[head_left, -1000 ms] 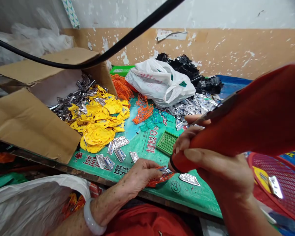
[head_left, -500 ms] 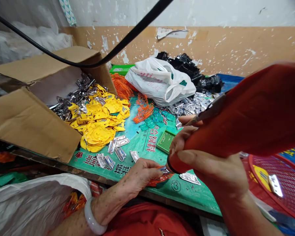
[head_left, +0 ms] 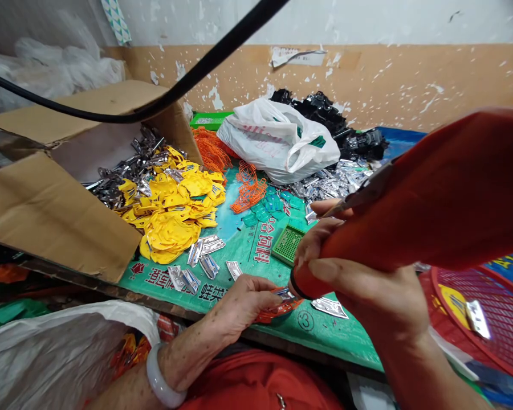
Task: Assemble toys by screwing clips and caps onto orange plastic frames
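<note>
My left hand (head_left: 248, 302) pinches an orange plastic part (head_left: 277, 310) at the front edge of the table. A shiny silver piece (head_left: 284, 293) lies on top of that part. My right hand (head_left: 367, 290) wraps round a thick red electric screwdriver (head_left: 419, 210), tilted with its dark-ringed lower end at the orange part. Its tip is hidden by that end and my fingers. Just right of the part lies a flat silver plate (head_left: 330, 307). Several similar silver plates (head_left: 209, 265) are scattered to the left of my left hand.
A cardboard box (head_left: 64, 216) spills yellow parts (head_left: 171, 228) and chrome pieces at the left. Behind are a white plastic bag (head_left: 277, 139), black parts (head_left: 325, 117) and a green basket (head_left: 288, 245). A red basket (head_left: 496, 319) stands right. A black cable (head_left: 214, 57) hangs across the top.
The black cable has swung slightly lower and to the left. My hands, the screwdriver and the orange part stay almost where they were.
</note>
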Action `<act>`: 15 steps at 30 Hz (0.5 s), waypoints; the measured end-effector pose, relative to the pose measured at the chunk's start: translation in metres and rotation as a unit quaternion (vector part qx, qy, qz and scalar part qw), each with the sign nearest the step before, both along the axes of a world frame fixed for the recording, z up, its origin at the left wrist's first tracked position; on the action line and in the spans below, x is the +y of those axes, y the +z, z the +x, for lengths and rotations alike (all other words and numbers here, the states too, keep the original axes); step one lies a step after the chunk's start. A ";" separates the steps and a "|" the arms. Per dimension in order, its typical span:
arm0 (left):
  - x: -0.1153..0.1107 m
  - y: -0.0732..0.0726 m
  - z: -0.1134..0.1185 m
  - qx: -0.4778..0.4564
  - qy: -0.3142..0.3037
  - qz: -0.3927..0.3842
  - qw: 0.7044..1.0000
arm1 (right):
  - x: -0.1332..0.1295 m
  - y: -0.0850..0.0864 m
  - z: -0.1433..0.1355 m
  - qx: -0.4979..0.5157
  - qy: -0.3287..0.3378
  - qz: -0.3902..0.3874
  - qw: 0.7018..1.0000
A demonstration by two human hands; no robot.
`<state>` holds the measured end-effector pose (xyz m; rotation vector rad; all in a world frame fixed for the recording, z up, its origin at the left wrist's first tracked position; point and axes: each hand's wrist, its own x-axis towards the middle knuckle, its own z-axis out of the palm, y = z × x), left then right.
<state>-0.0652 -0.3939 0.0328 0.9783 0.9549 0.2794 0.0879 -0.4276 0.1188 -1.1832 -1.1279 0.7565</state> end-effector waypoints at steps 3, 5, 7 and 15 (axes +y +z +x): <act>0.000 0.003 0.001 0.018 0.018 -0.009 1.000 | 0.000 -0.005 0.003 0.031 0.068 -0.009 0.997; 0.000 0.004 0.001 0.025 0.026 -0.014 0.999 | -0.001 -0.009 0.004 0.034 0.085 -0.009 0.996; 0.000 0.003 0.001 0.022 0.030 -0.019 0.999 | -0.001 -0.009 0.006 0.018 0.096 -0.018 0.995; 0.001 0.000 0.001 0.003 0.020 -0.019 1.000 | -0.001 0.002 0.004 -0.041 0.106 -0.064 0.991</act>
